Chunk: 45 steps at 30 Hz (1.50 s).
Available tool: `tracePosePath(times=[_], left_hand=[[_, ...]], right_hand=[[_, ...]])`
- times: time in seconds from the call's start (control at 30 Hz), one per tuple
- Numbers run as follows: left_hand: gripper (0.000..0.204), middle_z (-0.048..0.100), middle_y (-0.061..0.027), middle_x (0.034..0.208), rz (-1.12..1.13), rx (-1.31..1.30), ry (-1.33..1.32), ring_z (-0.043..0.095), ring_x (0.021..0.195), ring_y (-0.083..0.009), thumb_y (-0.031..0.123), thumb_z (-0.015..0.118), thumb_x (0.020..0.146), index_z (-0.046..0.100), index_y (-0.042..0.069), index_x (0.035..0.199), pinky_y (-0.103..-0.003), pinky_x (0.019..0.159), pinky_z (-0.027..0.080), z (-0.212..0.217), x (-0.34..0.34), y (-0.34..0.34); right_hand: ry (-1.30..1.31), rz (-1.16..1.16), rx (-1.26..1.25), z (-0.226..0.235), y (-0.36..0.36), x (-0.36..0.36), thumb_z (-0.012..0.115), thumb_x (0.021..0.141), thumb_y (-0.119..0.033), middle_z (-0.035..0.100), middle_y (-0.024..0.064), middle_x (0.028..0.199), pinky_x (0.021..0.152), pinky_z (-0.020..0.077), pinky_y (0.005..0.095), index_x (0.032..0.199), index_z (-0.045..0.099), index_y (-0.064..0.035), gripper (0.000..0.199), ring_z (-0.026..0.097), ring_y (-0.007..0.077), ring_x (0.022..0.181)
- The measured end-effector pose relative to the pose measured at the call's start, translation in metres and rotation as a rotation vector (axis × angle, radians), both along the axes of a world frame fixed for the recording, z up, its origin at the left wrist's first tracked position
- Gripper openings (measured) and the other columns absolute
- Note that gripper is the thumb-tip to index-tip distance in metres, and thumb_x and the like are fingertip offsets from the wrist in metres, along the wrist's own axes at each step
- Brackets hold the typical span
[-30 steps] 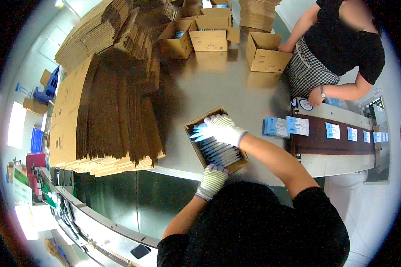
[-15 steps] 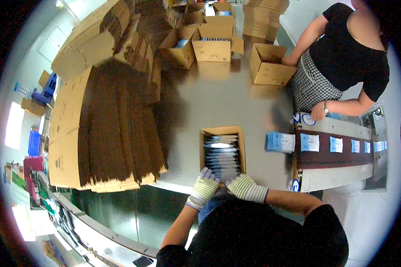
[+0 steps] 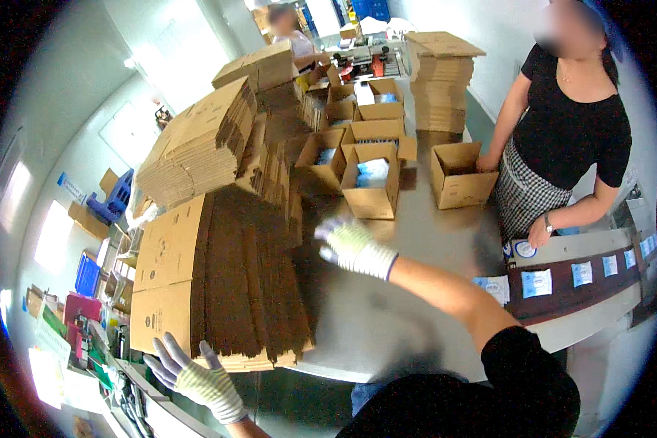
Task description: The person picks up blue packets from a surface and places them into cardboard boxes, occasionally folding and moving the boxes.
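At the far left, a blue bin [image 3: 87, 272] sits beyond a tall pile of flattened cartons [image 3: 166, 266]. Before the pile's near lower corner is the left hand [image 3: 201, 383] in a striped glove, fingers spread and holding nothing; whether it touches the cardboard I cannot tell. Further right, one open box [image 3: 318, 166] stands beside another, the packet box [image 3: 370, 203], which has blue-and-white packets showing inside. Just nearer than these, the gloved right hand [image 3: 354, 247], slightly blurred, is over the tabletop [image 3: 387, 314], empty, its fingers extended. Right of the packet box, a co-worker [image 3: 573, 124] has a hand at a third box [image 3: 463, 193]. At the right, a dark red belt [image 3: 560, 285] carries spaced packets [image 3: 537, 283].
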State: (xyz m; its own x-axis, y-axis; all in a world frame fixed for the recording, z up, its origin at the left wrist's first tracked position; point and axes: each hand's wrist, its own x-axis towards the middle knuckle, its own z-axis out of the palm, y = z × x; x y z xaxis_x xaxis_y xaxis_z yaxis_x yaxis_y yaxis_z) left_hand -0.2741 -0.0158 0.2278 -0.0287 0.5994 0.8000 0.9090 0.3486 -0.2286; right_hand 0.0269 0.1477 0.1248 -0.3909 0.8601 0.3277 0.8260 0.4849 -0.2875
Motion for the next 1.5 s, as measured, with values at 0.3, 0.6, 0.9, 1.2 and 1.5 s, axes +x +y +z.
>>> tracePosePath(times=[0.3,0.6,0.9,1.2,1.5], left_hand=[[0.034,0.058,-0.0100,0.107,-0.229,-0.052,-0.180,0.053,0.099,-0.0284,0.005,0.061,0.074,0.060,0.007,0.108,-0.040,0.084,0.041,-0.025,-0.014,0.013],[0.022,0.058,-0.0105,0.095,-0.596,0.096,0.174,0.057,0.096,-0.0280,0.019,0.060,0.080,0.062,0.011,0.100,-0.045,0.087,0.043,-0.010,0.086,-0.054],[0.025,0.062,-0.0138,0.085,-1.358,-0.334,-0.951,0.058,0.078,-0.0230,0.021,0.061,0.084,0.055,0.001,0.098,-0.033,0.069,0.046,-0.019,0.132,-0.102],[0.029,0.062,-0.0111,0.097,-1.280,-0.577,-1.466,0.056,0.096,-0.0236,0.030,0.055,0.087,0.062,0.002,0.093,-0.037,0.088,0.041,-0.140,0.124,-0.078],[0.014,0.065,-0.0106,0.088,-0.947,-0.864,-1.535,0.060,0.084,-0.0167,0.001,0.061,0.077,0.063,-0.001,0.091,-0.029,0.076,0.049,-0.192,0.121,-0.074]], right_hand=[[-0.055,0.148,-0.609,-0.176,-0.170,0.054,0.054,0.083,-0.039,0.058,0.0191,0.109,0.089,0.0413,0.0465,0.113,0.056,-0.0098,0.042,0.053,0.0375,0.102],[0.177,-0.101,-0.526,-0.116,-0.222,0.117,0.057,0.084,-0.039,0.060,0.0202,0.108,0.093,0.0421,0.0418,0.113,0.058,-0.0076,0.043,0.054,0.0359,0.105],[1.083,-0.459,0.494,-0.105,-0.214,0.176,0.052,0.089,-0.040,0.059,0.0102,0.104,0.091,0.0420,0.0322,0.116,0.050,-0.0003,0.048,0.054,0.0221,0.104],[1.461,-0.674,0.186,-0.209,-0.251,0.177,0.049,0.089,-0.037,0.054,0.0076,0.105,0.083,0.0435,0.0304,0.116,0.049,-0.0008,0.045,0.051,0.0168,0.093],[1.117,-0.838,-0.362,-0.210,-0.268,0.180,0.064,0.083,-0.028,0.051,0.0088,0.108,0.084,0.0413,0.0284,0.117,0.045,0.0006,0.048,0.049,0.0159,0.091]])
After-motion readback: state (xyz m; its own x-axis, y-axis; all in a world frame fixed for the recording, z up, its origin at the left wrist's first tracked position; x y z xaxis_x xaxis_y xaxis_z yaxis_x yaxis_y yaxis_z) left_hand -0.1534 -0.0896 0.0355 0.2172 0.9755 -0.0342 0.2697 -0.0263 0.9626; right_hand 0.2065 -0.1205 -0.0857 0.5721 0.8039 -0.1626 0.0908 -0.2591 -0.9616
